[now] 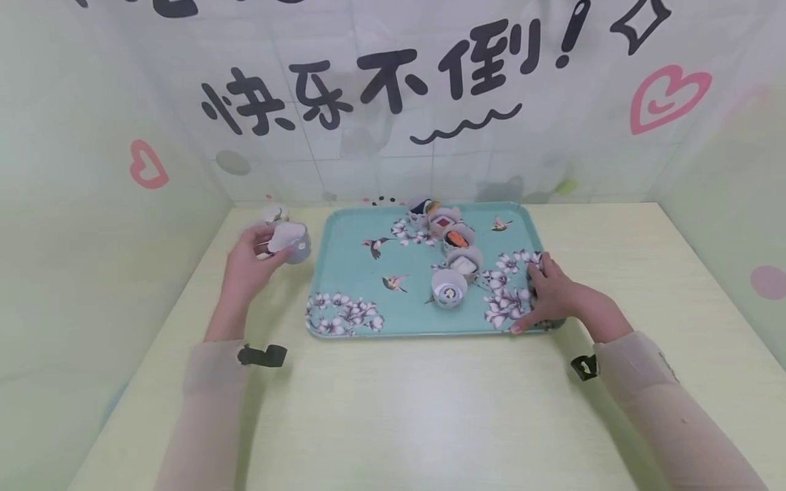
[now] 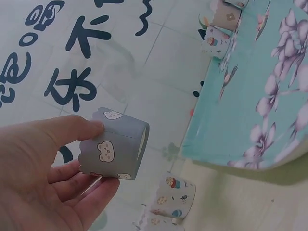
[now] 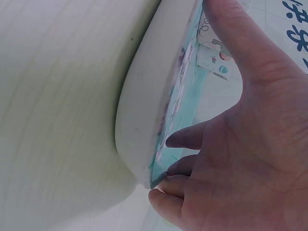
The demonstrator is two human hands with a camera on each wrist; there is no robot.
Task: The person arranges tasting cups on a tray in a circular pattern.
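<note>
My left hand (image 1: pixel 248 258) pinches a grey-blue paper cake cup (image 2: pixel 113 144) with white bear faces, off the left side of the tray. The cup lies tilted on its side; in the left wrist view its scalloped edge faces my palm. My right hand (image 1: pixel 557 294) lies spread over the near right corner of the turquoise flowered tray (image 1: pixel 350 262), thumb at the front edge, fingers by the right side. In the right wrist view its fingers (image 3: pixel 185 137) touch the rim and hold nothing. Several filled cups stand in a slanting row on the tray, the nearest being a pale cup (image 1: pixel 449 288).
Behind my left hand, near the table's back left corner, stand further patterned cups (image 2: pixel 175 195). A printed white sheet (image 1: pixel 381 143) hangs behind the table (image 1: pixel 393 409), with pale panels on both sides.
</note>
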